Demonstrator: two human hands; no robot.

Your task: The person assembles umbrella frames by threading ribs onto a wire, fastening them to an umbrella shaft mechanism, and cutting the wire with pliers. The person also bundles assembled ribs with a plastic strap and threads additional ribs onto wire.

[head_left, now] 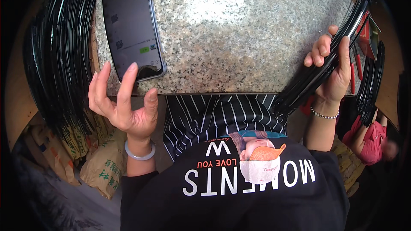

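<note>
My left hand [125, 102] has its fingers spread and holds nothing. Its index fingertip is at the lower edge of a smartphone [130, 25] with a lit screen, lying on the speckled stone tabletop [222, 51]. Whether that finger touches the glass, I cannot tell. In my right hand [336, 70] lies a bundle of thin black cables [306, 75], between the thumb and the curled fingers. The bundle slants from near my lap up past the table's right side, and its upper end is gathered together.
Many long black cables [60, 55] hang along the table's left side. At the right are another black bundle [371, 81], red-handled pliers [358, 66] and a red box [367, 36]. Brown paper sacks [102, 162] stand low at the left. Another person's pink sleeve [370, 145] shows at the right.
</note>
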